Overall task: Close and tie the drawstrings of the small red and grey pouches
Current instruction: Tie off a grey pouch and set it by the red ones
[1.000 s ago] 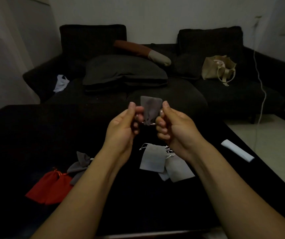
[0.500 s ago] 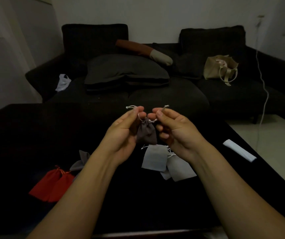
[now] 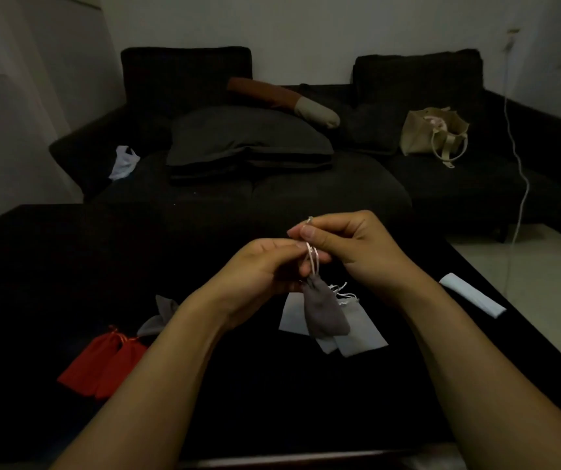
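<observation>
A small grey pouch (image 3: 325,312) hangs in the air by its pale drawstrings (image 3: 312,261), its mouth gathered shut. My right hand (image 3: 347,244) pinches the upper ends of the strings between thumb and fingers. My left hand (image 3: 262,271) holds the strings lower down, just above the pouch's neck. Beneath it, several light grey pouches (image 3: 360,329) lie flat on the black table (image 3: 35,266). Two red pouches (image 3: 103,361) lie at the left, with another grey pouch (image 3: 160,313) beside them.
A white folded strip (image 3: 472,295) lies near the table's right edge. Behind the table stands a dark sofa (image 3: 306,191) with cushions, a beige tote bag (image 3: 433,134) and a white plastic bag (image 3: 123,162). A white cable (image 3: 519,184) hangs at the right.
The pouch has dropped from above my hands to hanging below them, its mouth drawn shut. My right hand has risen with the string ends; both hands moved right.
</observation>
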Demonstrator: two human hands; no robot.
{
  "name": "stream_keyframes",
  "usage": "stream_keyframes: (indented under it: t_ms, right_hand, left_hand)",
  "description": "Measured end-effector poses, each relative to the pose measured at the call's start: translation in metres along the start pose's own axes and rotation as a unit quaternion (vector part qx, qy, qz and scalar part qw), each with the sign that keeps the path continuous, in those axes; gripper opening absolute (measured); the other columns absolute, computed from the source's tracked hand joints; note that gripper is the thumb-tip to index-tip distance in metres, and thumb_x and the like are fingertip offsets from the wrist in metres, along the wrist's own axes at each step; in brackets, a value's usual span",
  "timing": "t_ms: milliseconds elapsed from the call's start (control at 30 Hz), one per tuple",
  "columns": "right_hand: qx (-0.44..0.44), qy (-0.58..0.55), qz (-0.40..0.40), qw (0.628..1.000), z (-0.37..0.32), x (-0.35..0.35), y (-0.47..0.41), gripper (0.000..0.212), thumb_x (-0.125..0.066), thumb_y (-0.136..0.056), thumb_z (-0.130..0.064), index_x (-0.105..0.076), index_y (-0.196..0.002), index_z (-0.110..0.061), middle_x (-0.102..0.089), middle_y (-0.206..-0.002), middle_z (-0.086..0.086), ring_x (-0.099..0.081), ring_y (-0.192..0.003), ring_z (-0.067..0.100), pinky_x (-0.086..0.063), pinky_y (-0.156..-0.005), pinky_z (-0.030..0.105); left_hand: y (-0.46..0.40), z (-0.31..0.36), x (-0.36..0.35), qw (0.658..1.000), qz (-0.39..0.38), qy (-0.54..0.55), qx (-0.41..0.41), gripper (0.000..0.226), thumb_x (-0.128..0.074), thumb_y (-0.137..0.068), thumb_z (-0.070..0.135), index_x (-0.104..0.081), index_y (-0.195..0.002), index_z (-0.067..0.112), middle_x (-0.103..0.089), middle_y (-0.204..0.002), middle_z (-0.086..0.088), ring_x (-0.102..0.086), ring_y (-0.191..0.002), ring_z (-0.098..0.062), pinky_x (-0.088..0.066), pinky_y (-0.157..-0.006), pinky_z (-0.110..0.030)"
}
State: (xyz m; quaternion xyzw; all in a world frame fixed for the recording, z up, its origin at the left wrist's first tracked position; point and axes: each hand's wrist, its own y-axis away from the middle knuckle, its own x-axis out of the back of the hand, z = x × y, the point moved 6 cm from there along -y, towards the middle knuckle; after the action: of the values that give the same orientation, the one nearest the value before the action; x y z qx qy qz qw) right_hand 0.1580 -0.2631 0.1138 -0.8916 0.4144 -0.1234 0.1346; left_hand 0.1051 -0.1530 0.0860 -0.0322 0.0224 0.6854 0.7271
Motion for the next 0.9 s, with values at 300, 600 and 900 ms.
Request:
stream_keyframes:
  t_ms: [300, 600, 900]
  right_hand:
    - [-0.102, 0.108, 0.003, 0.989, 0.012, 0.007, 0.000, 0.008, -0.077, -0.081, -0.007, -0.076, -0.088, -0.003, -0.072, -0.073, 0.017, -0.067, -0.058, 0.022, -0.054, -0.053, 0.024]
    - [-0.192, -0.062, 0.022, 0.979, 0.016, 0.017, 0.007, 0.028, -0.065, -0.082, 0.015, -0.071, -0.106, 0.000, -0.072, -0.089, 0.018, -0.075, -0.079, 0.023, -0.060, -0.073, 0.025]
    - [-0.165, -0.066, 0.077, 0.981, 0.020, 0.001, 0.008, 0.028, -0.078, -0.074, 0.007, -0.069, -0.100, 0.001, -0.073, -0.078, 0.018, -0.074, -0.068, 0.022, -0.060, -0.060, 0.025]
  left_hand:
    - [-0.004, -0.016, 0.001, 0.981, 0.018, -0.195, -0.010, 0.018, -0.059, -0.096, 0.016, -0.076, -0.089, 0.015, -0.068, -0.080, -0.011, -0.059, -0.067, -0.003, -0.049, -0.070, -0.020]
    - [-0.006, -0.026, 0.013, 0.994, 0.086, -0.011, 0.074, 0.034, -0.051, -0.100, 0.026, -0.073, -0.076, 0.018, -0.067, -0.075, 0.001, -0.059, -0.069, -0.006, -0.044, -0.067, -0.022]
    - [-0.006, -0.024, 0.025, 0.987, 0.135, 0.081, 0.041, 0.020, -0.068, -0.080, 0.023, -0.073, -0.097, 0.013, -0.068, -0.083, -0.002, -0.058, -0.072, -0.008, -0.039, -0.064, -0.020]
